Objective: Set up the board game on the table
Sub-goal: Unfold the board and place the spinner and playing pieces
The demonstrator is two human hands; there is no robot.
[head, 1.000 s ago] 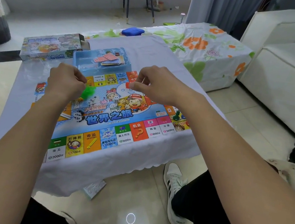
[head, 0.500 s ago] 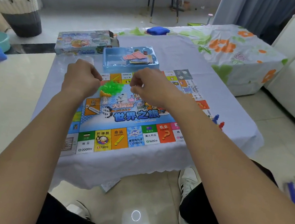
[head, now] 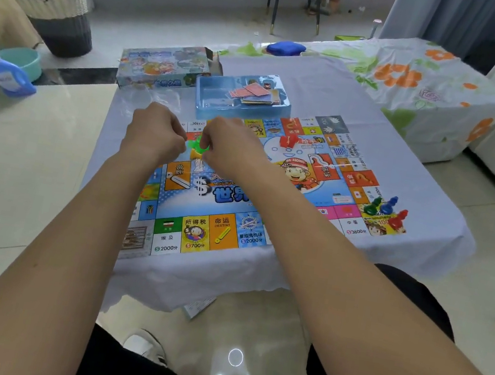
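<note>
The game board (head: 229, 210) is a patchwork of bright squares — orange, yellow, green, pink, red — around a sky-blue centre with a cartoon figure in a red cap. It lies on a pale lilac tablecloth (head: 337, 91). Green plastic pieces (head: 198, 143) show bright and translucent; red pieces (head: 288, 140) lie further up the board. Three pawns (head: 386, 209) are green, blue and red. The tray (head: 218, 102) is clear light blue — its cards (head: 252, 93) reddish. A white cloth (head: 421, 79) carries orange flowers and green leaves.

Both hands (head: 156, 134) (head: 230, 145) pinch green pieces (head: 198, 143) over the board (head: 236, 205).
</note>
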